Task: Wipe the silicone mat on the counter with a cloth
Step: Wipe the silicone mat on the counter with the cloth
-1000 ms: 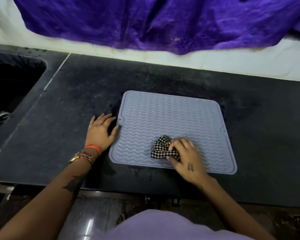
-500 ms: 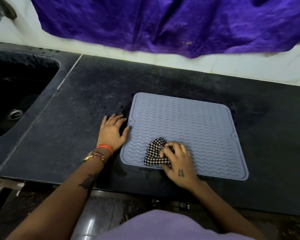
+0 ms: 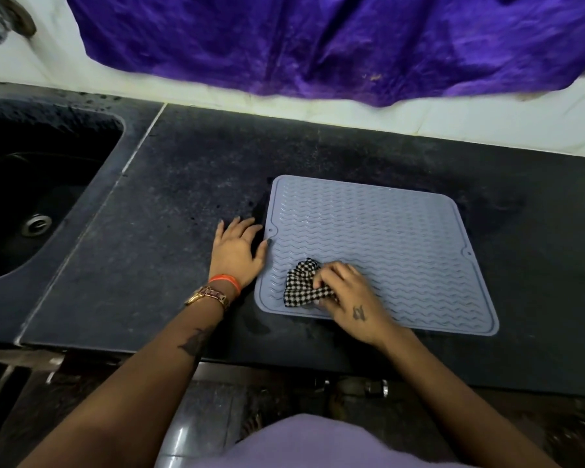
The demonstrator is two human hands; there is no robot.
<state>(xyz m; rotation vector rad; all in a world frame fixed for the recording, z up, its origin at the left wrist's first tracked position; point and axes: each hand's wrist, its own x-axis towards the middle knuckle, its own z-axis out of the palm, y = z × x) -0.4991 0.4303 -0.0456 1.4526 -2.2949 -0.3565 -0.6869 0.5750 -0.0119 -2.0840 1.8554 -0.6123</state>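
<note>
A grey-blue silicone mat [image 3: 385, 231] with a wavy ribbed surface lies flat on the dark counter [image 3: 183, 184]. A bunched black-and-white checked cloth [image 3: 301, 282] rests on the mat's near left corner. My right hand [image 3: 348, 298] grips the cloth and presses it onto the mat. My left hand [image 3: 237, 251] lies flat on the counter beside the mat's left edge, fingers spread, thumb touching the edge.
A dark sink [image 3: 31, 197] with a metal drain [image 3: 36, 225] is sunk into the counter at the left. A tap [image 3: 0, 25] shows at the top left. A purple sheet [image 3: 318, 42] hangs over the white back wall. The counter's front edge runs below my wrists.
My right hand has slid the cloth leftward along the mat's near edge toward the left corner. My left hand stays at the mat's left edge. My head has turned left, showing more sink.
</note>
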